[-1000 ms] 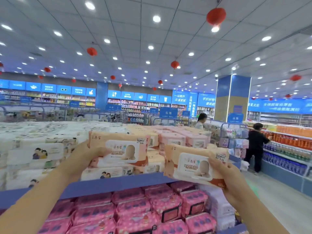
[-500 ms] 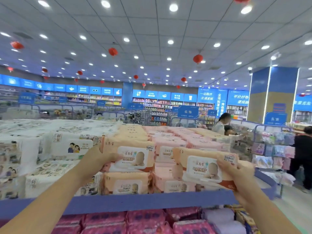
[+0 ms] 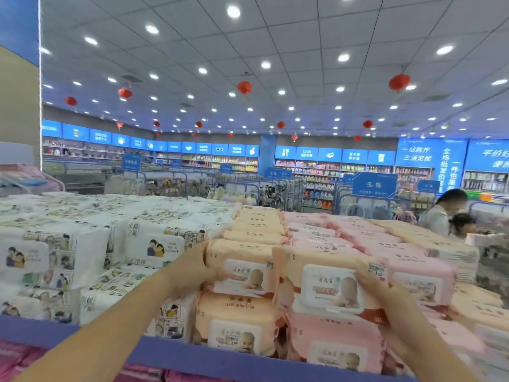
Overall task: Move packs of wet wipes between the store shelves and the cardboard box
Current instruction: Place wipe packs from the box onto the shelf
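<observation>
My left hand (image 3: 192, 267) grips one peach pack of wet wipes (image 3: 243, 271) by its left end, resting it on the stack of peach packs (image 3: 237, 323) on the top shelf. My right hand (image 3: 385, 296) holds a second peach pack (image 3: 322, 285) by its right end, just over the pink packs (image 3: 333, 343) at the shelf front. Both packs face me with their white lids. The cardboard box is out of view.
The blue shelf edge (image 3: 170, 351) runs across the front. White wipes packs (image 3: 68, 255) fill the left of the shelf, pink packs (image 3: 366, 238) the right. Dark pink packs (image 3: 137, 373) lie on the lower shelf. Two people (image 3: 449, 213) stand at far right.
Both hands have carried their packs forward and down onto the top shelf stacks. My view has swung left and closer to the shelf; the lower shelf has mostly dropped from sight.
</observation>
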